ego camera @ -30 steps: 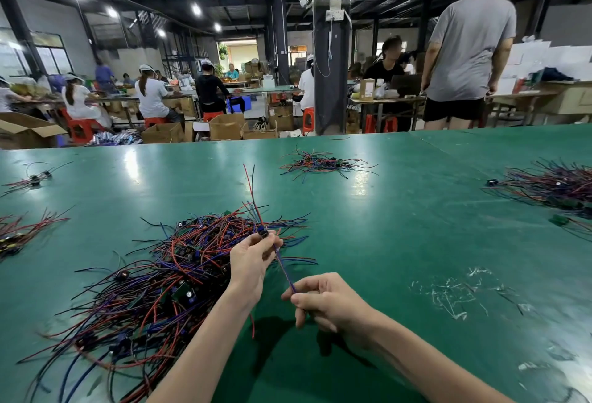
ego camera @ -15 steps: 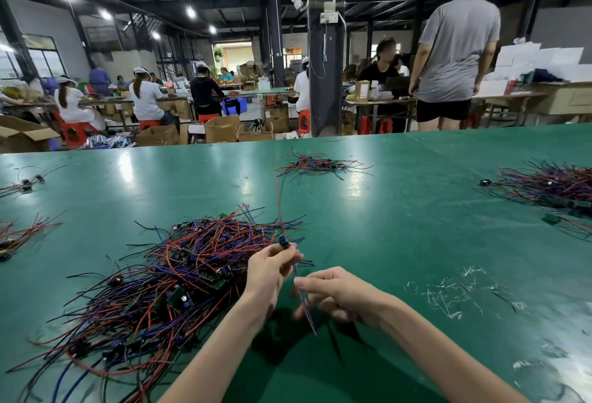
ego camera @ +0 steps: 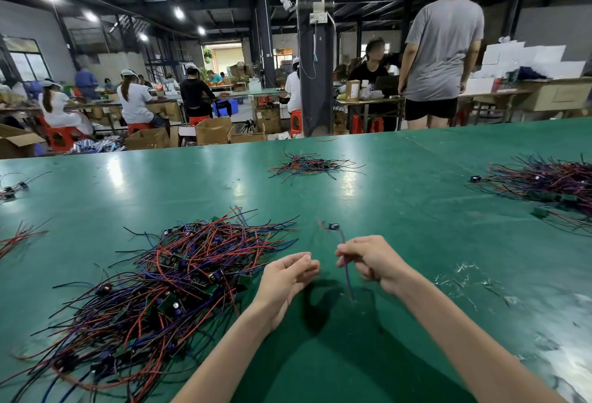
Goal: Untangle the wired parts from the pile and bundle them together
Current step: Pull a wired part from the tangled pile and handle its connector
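Left hand (ego camera: 286,277), near centre, raised just over the bench (ego camera: 400,210). Fingers loosely curled towards the thumb; I see nothing in them. It sits just beside the right edge of the big pile (ego camera: 192,261), not touching it as far as I can tell.

Right hand (ego camera: 373,260), just right of the left, a small gap between the two. Thumb and fingers pinch one wired part (ego camera: 348,279), clear of the pile. Purple-blue lead runs up out of the grip to a small black component (ego camera: 333,227) at its far end; the other end hangs below the hand towards the bench. Blurred, so I cannot tell whether the tip touches the surface.

Big pile: red, blue and black leads tangled with small green boards and dark components, spread across the near left of the bench.

Elsewhere on the bench: smaller tangle (ego camera: 307,165) far centre, dense purple-red heap (ego camera: 551,181) far right, a few red leads (ego camera: 19,237) at the left edge, pale scraps (ego camera: 464,280) near right.
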Available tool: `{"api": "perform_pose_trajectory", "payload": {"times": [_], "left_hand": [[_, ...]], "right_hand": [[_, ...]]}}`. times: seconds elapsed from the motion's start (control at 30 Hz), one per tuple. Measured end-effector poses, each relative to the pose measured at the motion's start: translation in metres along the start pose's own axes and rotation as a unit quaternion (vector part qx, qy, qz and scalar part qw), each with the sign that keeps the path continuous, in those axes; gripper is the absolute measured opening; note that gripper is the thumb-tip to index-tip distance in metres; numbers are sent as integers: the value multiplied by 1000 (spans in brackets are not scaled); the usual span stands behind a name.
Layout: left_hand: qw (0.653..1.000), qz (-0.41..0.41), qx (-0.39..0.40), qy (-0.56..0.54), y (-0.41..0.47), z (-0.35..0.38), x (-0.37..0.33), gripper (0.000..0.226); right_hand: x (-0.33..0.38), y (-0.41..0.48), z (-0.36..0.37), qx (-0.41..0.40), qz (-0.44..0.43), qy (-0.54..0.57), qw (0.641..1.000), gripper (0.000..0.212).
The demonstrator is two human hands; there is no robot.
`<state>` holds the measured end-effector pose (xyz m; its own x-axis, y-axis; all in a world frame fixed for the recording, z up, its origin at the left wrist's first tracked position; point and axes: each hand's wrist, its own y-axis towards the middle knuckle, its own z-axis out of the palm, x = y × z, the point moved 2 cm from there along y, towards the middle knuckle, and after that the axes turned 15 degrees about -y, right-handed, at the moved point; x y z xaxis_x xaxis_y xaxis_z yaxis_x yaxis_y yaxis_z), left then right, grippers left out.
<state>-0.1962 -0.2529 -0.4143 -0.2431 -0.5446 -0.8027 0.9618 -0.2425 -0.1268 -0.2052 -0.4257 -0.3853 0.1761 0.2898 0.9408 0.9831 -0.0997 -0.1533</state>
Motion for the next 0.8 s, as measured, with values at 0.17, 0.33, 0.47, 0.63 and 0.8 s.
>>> {"api": "perform_pose_trajectory", "payload": {"times": [0.17, 0.33, 0.47, 0.63, 0.8], "left_hand": [[1000, -3, -1, 6, 0, -2, -1, 17], [1000, -5, -5, 5, 0, -2, -2, 17], [1000, -8, -6, -4, 0, -1, -2, 16], [1000, -8, -9, -2, 0, -3, -2, 17], [1000, -7, -10, 8, 0, -4, -2, 17]], "right_hand": [[-29, 14, -47, -57, 128, -86, 986, 19], [-38, 20, -71, -160, 130, -218, 954, 23], [-40, 20, -79, -199, 119, -303, 924, 15], [-46, 21, -87, -217, 144, -311, 914, 10], [-49, 22, -94, -215, 160, -341, 901, 20]]}}
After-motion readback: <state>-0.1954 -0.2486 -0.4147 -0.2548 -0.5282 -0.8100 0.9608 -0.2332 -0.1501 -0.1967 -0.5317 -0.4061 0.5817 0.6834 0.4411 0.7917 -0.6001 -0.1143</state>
